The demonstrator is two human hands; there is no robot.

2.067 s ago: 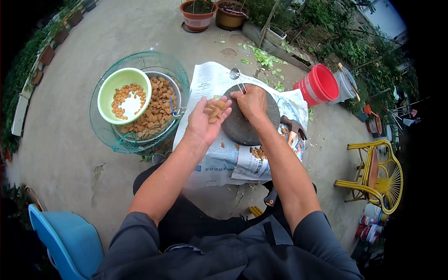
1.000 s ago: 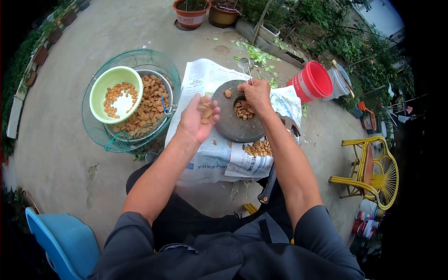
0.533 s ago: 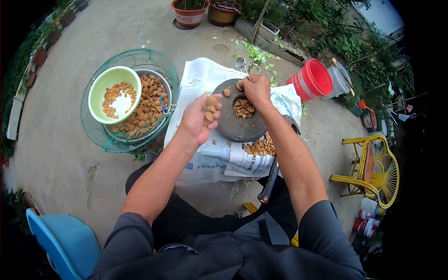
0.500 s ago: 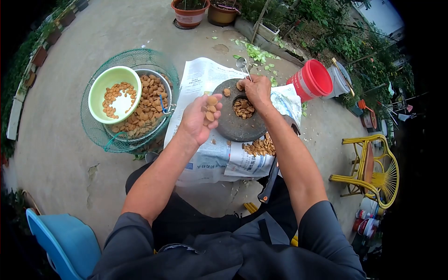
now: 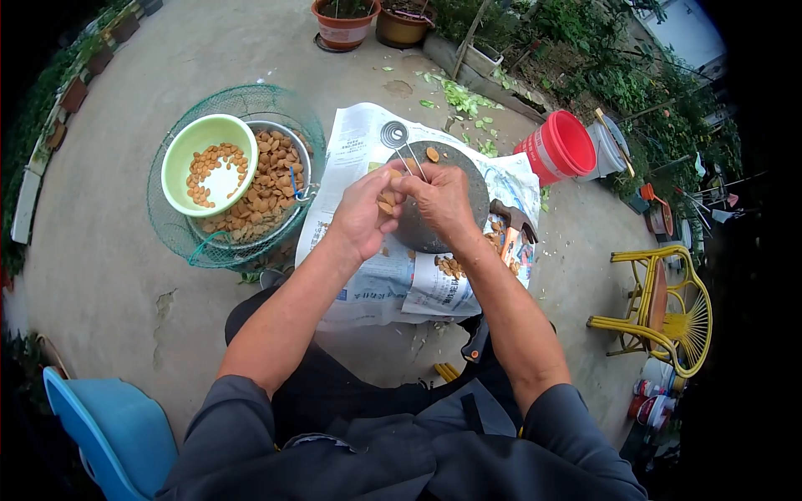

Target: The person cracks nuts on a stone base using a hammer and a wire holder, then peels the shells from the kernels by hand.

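Note:
Several brown nuts point(image 5: 386, 200) lie in my left hand point(image 5: 365, 215), its fingers curled round them. My right hand point(image 5: 438, 199) meets its fingertips and holds a metal spiral tool point(image 5: 394, 134) whose coil points up and left. Under my right hand sits a round dark stone point(image 5: 469, 177) with one nut point(image 5: 432, 154) on its far part; my hand hides the stone's hollow. Newspaper point(image 5: 351, 150) lies beneath. Right of the stone is a hammer point(image 5: 513, 221), with nut pieces point(image 5: 449, 267) near the stone's lower edge.
At left, a green bowl point(image 5: 173, 171) of kernels rests on a metal basin point(image 5: 305, 159) of nuts inside a green net point(image 5: 163, 219). A red bucket point(image 5: 547, 150), yellow chair point(image 5: 660, 309), blue tub point(image 5: 125, 426) and flowerpots point(image 5: 344, 32) stand around.
My right hand has moved left from the stone's far right to my left hand, bringing the spiral tool along. The hollow is now covered, and more of the hammer shows.

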